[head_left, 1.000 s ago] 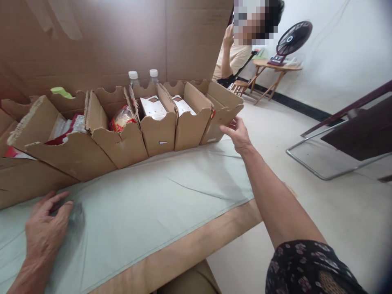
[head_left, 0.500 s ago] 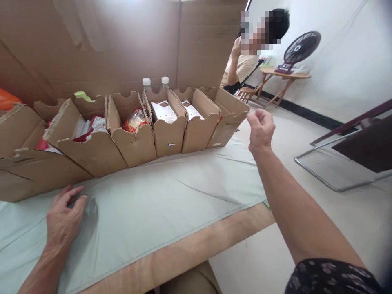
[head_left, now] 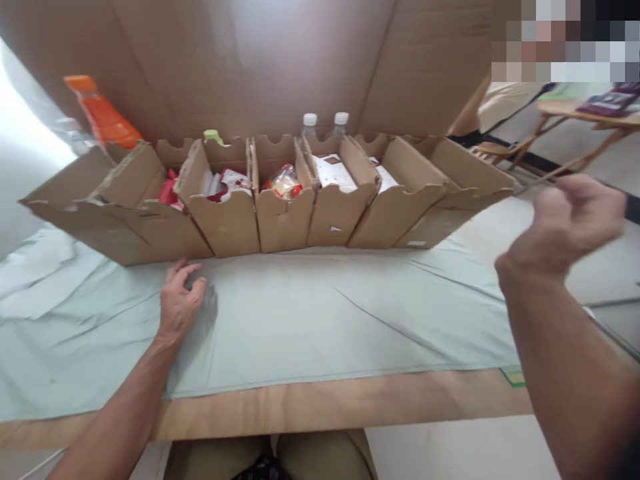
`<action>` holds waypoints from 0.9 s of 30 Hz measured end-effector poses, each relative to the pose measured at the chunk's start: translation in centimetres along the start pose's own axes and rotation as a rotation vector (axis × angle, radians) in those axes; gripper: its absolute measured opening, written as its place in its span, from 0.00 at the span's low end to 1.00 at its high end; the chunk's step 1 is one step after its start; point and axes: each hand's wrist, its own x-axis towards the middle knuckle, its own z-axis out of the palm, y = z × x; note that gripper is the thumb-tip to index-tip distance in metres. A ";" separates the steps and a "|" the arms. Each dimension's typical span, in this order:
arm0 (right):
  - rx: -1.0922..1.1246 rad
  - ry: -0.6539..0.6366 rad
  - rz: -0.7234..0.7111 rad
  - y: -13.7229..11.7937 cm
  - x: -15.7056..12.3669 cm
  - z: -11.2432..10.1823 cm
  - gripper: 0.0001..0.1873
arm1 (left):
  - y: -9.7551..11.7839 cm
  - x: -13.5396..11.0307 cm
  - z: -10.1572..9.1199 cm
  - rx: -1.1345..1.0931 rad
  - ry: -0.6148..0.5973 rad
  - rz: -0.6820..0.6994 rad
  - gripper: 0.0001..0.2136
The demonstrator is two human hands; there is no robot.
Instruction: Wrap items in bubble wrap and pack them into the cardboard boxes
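My left hand (head_left: 181, 297) lies on the pale green cloth (head_left: 280, 313), its fingers loosely spread and holding nothing, just in front of the cardboard bins (head_left: 225, 227). Raised at the right, past the last bin (head_left: 435, 213), is my right hand (head_left: 565, 227). Its fingers are curled together and somewhat blurred; whatever they may hold cannot be made out. Inside the bins are a red packet (head_left: 171, 189), a red-and-white packet (head_left: 235, 181), a clear food bag with red print (head_left: 285, 182) and white boxes (head_left: 334, 173).
Behind the bins stand an orange bottle (head_left: 107, 120), two white-capped bottles (head_left: 310, 122) and a tall cardboard panel (head_left: 280, 67). A wooden table edge (head_left: 350, 403) runs along the front. Another person (head_left: 513, 100) is at the back right, beside a small wooden table (head_left: 560, 108).
My view has turned left, showing the whole row of bins and the orange bottle. My right hand appears larger and farther right in view. The left hand still rests on the cloth.
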 end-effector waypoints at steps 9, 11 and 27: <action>-0.112 -0.995 -0.387 -9.0 -20.5 7.9 0.30 | 2.0 -2.3 0.8 0.303 -0.296 0.511 0.26; -0.224 -1.120 -0.432 -10.2 -22.2 10.2 0.34 | 2.4 -3.0 1.0 0.404 -0.478 0.544 0.28; -0.899 -0.600 0.014 9.3 -17.0 -10.5 0.34 | 0.9 -12.4 -3.1 0.541 -0.529 0.679 0.28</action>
